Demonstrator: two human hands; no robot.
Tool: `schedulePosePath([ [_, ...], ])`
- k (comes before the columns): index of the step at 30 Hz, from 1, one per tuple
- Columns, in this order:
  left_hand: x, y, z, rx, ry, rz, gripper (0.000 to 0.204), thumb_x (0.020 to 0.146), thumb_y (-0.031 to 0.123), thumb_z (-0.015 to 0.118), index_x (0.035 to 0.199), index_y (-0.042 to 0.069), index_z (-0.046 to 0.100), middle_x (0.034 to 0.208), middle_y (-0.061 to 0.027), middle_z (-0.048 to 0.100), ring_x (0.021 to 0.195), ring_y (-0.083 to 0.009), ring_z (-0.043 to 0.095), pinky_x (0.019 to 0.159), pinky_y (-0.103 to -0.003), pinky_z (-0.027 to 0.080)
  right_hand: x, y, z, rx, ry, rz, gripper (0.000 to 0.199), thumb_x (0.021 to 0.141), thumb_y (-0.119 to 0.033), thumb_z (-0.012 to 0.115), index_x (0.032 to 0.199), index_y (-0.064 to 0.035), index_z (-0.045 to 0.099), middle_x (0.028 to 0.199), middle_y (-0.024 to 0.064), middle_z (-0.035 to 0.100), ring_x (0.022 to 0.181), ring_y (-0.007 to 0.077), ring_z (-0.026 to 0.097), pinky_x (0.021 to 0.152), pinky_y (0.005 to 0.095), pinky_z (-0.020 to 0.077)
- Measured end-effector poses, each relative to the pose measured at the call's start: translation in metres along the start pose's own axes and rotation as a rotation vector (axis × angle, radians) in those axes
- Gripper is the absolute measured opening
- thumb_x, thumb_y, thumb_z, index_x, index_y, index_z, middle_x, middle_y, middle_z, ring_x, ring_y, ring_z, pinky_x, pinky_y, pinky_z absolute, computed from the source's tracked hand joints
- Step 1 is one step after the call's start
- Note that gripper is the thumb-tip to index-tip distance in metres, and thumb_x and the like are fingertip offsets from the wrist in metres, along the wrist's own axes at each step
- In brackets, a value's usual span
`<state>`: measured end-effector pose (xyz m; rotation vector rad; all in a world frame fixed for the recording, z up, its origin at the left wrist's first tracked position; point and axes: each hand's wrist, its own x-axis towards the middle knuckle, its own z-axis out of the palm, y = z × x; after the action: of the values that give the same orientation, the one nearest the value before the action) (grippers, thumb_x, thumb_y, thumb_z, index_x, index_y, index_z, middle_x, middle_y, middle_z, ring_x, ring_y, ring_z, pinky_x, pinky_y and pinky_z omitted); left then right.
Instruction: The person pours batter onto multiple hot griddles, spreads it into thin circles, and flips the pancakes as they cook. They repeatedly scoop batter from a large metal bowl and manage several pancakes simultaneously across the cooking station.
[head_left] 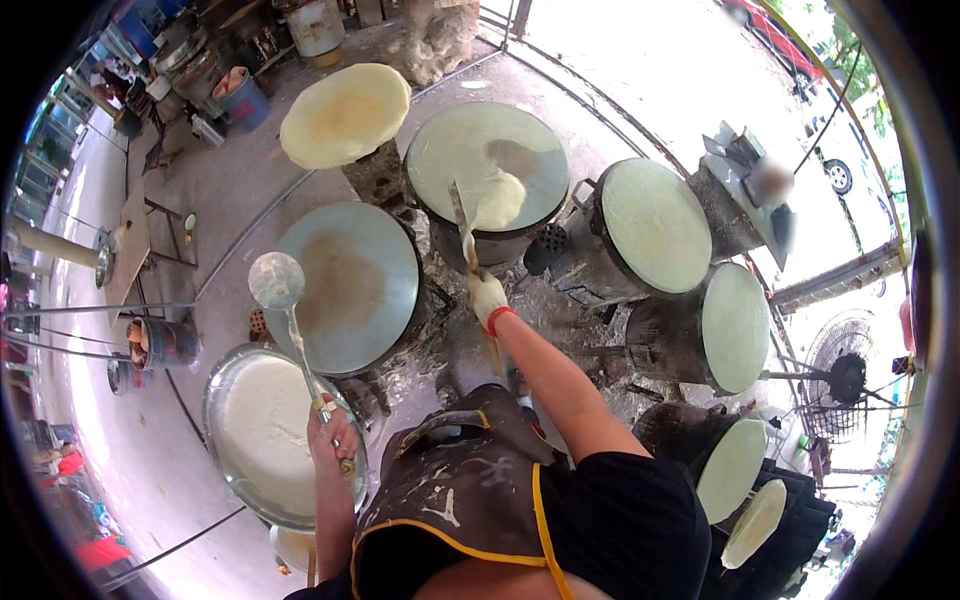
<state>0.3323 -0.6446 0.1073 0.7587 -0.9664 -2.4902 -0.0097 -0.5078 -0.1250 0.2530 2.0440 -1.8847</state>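
My left hand (332,438) is closed round the handle of a ladle above a wide metal basin (212,440) of creamy batter (262,415). The ladle's batter-coated bowl (276,281) is over the left edge of a round griddle (350,270), whose surface is browned in the middle. My right hand (487,297), in a pale glove with a red band at the wrist, grips a long flat wooden spreader (461,214). Its blade reaches onto the far griddle (548,170), beside a thick pool of batter (498,200). Thin batter covers much of that griddle, leaving a greyish patch at right.
Along the right stand several drum stoves topped with pale round sheets (657,226). A browned round sheet (346,115) lies at the far left. A fan (840,375) stands at right, a low table (132,245) at left. Buckets (240,98) stand behind.
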Motion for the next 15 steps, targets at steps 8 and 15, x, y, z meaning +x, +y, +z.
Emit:
schedulePosePath([
  [8, 0.007, -0.038, 0.067, 0.002, -0.119, 0.016, 0.019, 0.089, 0.014, 0.052, 0.106, 0.010, 0.044, 0.058, 0.0014, 0.033, 0.034, -0.0059, 0.030, 0.030, -0.021, 0.028, 0.032, -0.011, -0.081, -0.223, -0.215, -0.001, 0.026, 0.088, -0.024, 0.052, 0.105, -0.0043, 0.057, 0.069, 0.0042, 0.055, 0.058, 0.0116, 0.049, 0.052, 0.0271, 0.0393],
  [15, 0.016, -0.099, 0.149, -0.123, -0.156, -0.010, 0.021, 0.092, 0.014, 0.049, 0.110, 0.007, 0.042, 0.067, -0.0016, 0.037, 0.042, -0.0076, 0.036, 0.037, -0.022, 0.036, 0.059, -0.076, -0.183, -0.449, -0.224, -0.057, 0.031, 0.089, -0.029, 0.049, 0.103, -0.0030, 0.059, 0.078, 0.0134, 0.060, 0.069, 0.0256, 0.056, 0.066, 0.0363, 0.0443],
])
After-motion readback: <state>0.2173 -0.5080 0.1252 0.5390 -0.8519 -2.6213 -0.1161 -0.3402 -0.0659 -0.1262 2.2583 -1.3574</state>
